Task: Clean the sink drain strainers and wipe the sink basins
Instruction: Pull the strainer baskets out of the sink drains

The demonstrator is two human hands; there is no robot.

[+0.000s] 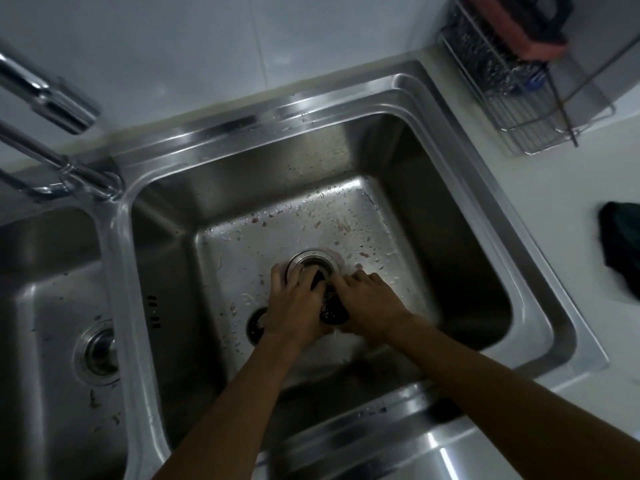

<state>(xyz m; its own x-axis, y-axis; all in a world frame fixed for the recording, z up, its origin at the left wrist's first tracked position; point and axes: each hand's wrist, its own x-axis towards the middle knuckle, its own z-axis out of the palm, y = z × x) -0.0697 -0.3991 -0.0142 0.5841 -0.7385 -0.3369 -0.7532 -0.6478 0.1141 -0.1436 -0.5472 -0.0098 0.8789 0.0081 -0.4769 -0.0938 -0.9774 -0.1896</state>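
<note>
Both my hands are down in the right sink basin [450, 271], just in front of its open drain [313, 262]. A dark round drain strainer [333, 310] sits between them. My left hand [294, 303] curls around its left side and top. My right hand [369, 303] grips it from the right. Most of the strainer is hidden by my fingers. A second dark strainer [255, 325] lies on the basin floor, just left of my left wrist. Food bits and water drops are scattered over the basin floor. The left basin [38, 299] has its own drain [98, 351].
A chrome faucet [52, 98] reaches in at the top left above the divider. On the white counter at the top right stands a wire rack [519, 98] holding a pink sponge [540, 46]. A dark cloth [621, 244] lies at the right edge.
</note>
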